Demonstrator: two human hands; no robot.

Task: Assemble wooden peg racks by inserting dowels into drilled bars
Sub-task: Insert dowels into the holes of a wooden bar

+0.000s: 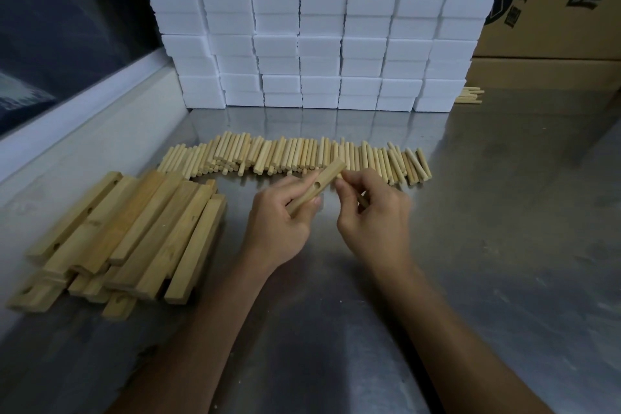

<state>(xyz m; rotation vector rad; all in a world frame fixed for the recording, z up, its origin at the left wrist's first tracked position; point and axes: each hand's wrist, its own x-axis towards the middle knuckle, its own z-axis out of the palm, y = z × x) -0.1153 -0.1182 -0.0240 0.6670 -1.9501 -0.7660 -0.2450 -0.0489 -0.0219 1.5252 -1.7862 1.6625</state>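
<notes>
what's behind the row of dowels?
A wall of stacked white foam blocks on the metal table, behind the dowels. A few more dowel ends poke out at its right; whatever lies behind the blocks is hidden.

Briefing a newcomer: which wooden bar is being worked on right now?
Start at the wall of white foam blocks, then come forward past the row of dowels. The drilled bar is off the table, gripped in the left hand, unlike the bar pile lying flat at left.
</notes>
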